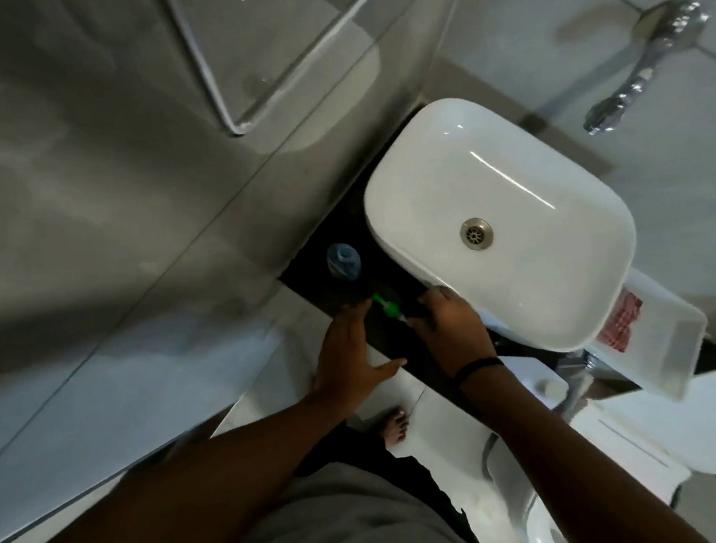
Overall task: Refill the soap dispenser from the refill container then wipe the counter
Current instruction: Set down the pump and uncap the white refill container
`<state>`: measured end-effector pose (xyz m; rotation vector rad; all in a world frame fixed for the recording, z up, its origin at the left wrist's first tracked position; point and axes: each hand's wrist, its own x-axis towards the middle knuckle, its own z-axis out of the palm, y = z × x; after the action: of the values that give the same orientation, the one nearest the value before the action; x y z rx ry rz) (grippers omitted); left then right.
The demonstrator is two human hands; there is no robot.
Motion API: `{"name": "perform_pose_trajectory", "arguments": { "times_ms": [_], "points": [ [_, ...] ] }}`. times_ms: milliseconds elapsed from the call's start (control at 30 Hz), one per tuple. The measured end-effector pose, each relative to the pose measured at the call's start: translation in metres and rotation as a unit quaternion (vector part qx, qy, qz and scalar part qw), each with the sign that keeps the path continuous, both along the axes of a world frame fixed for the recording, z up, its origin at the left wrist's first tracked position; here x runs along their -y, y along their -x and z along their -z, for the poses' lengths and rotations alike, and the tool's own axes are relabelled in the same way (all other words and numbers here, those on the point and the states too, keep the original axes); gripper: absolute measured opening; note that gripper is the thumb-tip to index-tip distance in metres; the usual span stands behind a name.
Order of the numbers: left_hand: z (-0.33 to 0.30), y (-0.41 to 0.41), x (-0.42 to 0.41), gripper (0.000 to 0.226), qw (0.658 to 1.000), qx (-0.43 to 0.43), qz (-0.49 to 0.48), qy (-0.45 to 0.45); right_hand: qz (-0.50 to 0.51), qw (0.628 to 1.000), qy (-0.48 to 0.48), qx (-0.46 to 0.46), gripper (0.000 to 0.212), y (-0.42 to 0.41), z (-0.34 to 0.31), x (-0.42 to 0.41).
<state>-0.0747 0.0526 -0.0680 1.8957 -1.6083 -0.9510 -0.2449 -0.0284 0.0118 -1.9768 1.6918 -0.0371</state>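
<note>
Right hand [445, 329] pinches green pump [386, 307] at counter edge [418, 369] (left hand [349, 356] spread beside).

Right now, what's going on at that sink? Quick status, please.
Left hand open, fingertips by the green pump. Right hand pinching the pump's tube end. Blue bottle uncapped on dark counter. Nothing in the way.
</note>
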Motion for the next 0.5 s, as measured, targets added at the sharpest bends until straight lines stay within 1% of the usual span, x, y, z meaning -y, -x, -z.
{"name": "perform_pose_trajectory", "arguments": {
  "times_ms": [67,133,167,267,300,367,433,500],
  "points": [
    [-0.002,0.023,-0.005,0.113,0.998,-0.005,0.055,0.01,0.039,0.998,0.048,0.008,0.032,0.031,-0.034,-0.017],
    [-0.004,0.046,-0.009,0.112,0.994,-0.019,0.107,0.01,0.076,0.993,0.084,-0.017,0.031,0.071,-0.066,-0.037],
    [-0.005,0.057,-0.011,0.111,0.991,-0.031,0.127,0.013,0.091,0.992,0.077,-0.043,0.034,0.093,-0.079,-0.047],
    [-0.008,0.089,-0.014,0.111,0.984,-0.066,0.165,0.028,0.118,0.984,-0.007,-0.134,0.05,0.139,-0.099,-0.074],
    [-0.009,0.099,-0.015,0.111,0.982,-0.075,0.173,0.033,0.119,0.984,-0.032,-0.131,0.051,0.146,-0.098,-0.08],
    [-0.01,0.117,-0.018,0.113,0.979,-0.089,0.181,0.035,0.12,0.989,-0.049,-0.075,0.042,0.145,-0.091,-0.088],
    [-0.011,0.13,-0.02,0.114,0.977,-0.107,0.182,0.028,0.121,0.992,-0.03,-0.037,0.031,0.138,-0.083,-0.092],
    [-0.011,0.139,-0.022,0.116,0.975,-0.13,0.179,0.024,0.117,0.993,-0.012,-0.025,0.028,0.13,-0.076,-0.091]
  ]
}}
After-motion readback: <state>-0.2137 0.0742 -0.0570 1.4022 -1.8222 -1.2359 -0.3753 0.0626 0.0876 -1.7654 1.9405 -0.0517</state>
